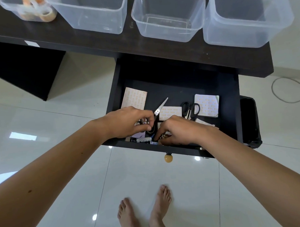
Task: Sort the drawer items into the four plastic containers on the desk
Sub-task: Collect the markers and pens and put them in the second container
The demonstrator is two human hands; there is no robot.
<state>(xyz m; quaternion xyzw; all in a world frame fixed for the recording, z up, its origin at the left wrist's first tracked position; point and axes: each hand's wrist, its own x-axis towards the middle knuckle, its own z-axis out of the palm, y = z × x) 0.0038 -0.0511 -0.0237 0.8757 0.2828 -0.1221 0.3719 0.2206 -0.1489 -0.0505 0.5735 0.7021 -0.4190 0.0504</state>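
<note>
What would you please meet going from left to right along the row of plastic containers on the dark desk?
Clear container holding tape rolls → wide empty clear container → smaller empty clear container → large empty clear container at the desk's right end.
</note>
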